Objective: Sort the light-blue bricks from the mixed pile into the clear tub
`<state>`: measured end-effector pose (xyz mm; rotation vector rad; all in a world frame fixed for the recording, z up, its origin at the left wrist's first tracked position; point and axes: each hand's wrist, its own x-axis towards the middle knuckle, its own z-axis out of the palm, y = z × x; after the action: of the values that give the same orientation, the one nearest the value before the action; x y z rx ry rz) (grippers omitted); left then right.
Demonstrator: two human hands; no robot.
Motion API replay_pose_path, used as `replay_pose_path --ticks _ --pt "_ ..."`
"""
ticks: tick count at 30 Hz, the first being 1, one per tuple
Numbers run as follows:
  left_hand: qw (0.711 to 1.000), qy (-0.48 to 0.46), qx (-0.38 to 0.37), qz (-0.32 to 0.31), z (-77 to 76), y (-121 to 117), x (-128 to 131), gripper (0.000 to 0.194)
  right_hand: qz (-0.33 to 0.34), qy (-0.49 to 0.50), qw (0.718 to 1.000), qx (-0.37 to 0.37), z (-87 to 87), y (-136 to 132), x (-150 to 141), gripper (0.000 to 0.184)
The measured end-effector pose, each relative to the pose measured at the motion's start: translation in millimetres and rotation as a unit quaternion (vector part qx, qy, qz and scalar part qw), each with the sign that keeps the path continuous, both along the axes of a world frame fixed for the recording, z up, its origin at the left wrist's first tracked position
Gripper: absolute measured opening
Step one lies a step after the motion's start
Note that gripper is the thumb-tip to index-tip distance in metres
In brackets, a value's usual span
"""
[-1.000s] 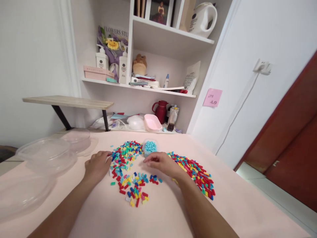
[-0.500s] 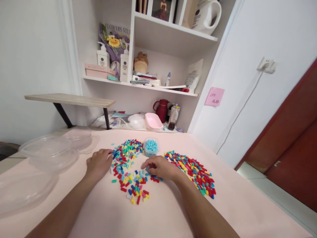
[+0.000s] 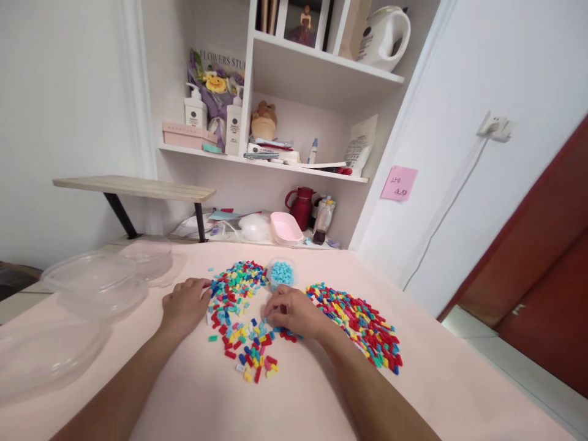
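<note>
Small toy bricks in mixed colours lie in a curved pile [image 3: 239, 282] on the pink-covered table, with a second pile [image 3: 362, 321] to the right. At the first pile's left edge rests my left hand [image 3: 186, 303], open, fingertips touching the bricks. My right hand [image 3: 296, 311] is over the space between the piles, fingers curled together low above some bricks. Whatever is between its fingertips is too small to make out. Just beyond it stands a clear tub [image 3: 281, 274] of light-blue bricks. A few loose bricks [image 3: 257, 361] trail toward me.
Clear plastic containers [image 3: 94, 278] stand on the left, beside a small wooden stand [image 3: 138, 187]. Along the back are a pink basin [image 3: 285, 228], a red jug [image 3: 301, 208] and a bottle [image 3: 323, 222], below shelves [image 3: 266, 162] holding pump bottles and other goods.
The view has tilted up slightly, so everything sits a little lower. My right hand's fingers have drawn closer together over the bricks. My left hand stays by the pile.
</note>
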<state>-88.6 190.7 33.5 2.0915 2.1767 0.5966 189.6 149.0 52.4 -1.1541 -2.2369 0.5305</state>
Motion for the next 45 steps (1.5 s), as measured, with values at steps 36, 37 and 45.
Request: replay_pose_path --ticks 36,37,45 --pt "1.0 0.005 -0.001 -0.001 -4.6 2 -1 0.041 0.049 -0.005 0.999 0.009 -5.4 3 -3 0.021" --pt "1.0 0.004 0.0 -0.002 -4.6 2 0 0.041 0.049 -0.015 0.999 0.01 -6.8 4 -3 0.022" --pt "1.0 0.001 0.001 -0.003 -4.5 2 0 0.042 0.051 -0.029 0.998 0.002 -8.0 3 -7 0.018"
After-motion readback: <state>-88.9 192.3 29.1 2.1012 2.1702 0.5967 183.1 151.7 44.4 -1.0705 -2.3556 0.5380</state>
